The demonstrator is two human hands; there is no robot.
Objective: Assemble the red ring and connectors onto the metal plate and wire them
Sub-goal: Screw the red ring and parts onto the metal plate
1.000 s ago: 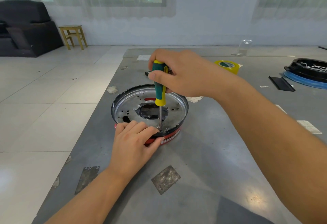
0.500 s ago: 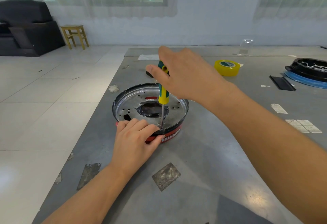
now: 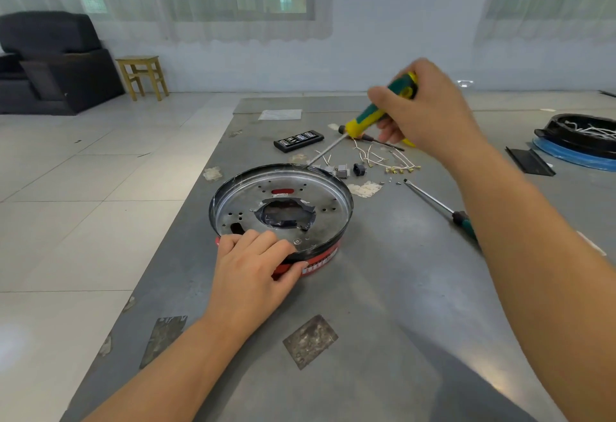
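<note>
A round metal plate (image 3: pixel 320 203) with a black rim sits on the red ring (image 3: pixel 320 263) in the middle of the grey table. My left hand (image 3: pixel 255 270) grips the near edge of plate and ring, thumb on the red side. A screw (image 3: pixel 296 241) sits in the plate just right of my fingers. My right hand (image 3: pixel 430 111) holds a green and yellow screwdriver (image 3: pixel 373 115) lifted behind the plate, its tip near the far rim. White wires with terminals (image 3: pixel 386 160) and small connectors (image 3: pixel 343 170) lie behind the plate.
A second screwdriver (image 3: pixel 440 206) lies to the right of the plate. A black bit case (image 3: pixel 298 140) and a paper (image 3: pixel 280 114) lie farther back. A black tray on a blue ring (image 3: pixel 583 141) and a black strip (image 3: pixel 530 161) are at the far right. The table's left edge (image 3: pixel 186 221) runs close to the plate.
My right hand has lifted the screwdriver off the screw and swung it up and to the right, away from the plate. My left hand has stayed on the plate's edge.
</note>
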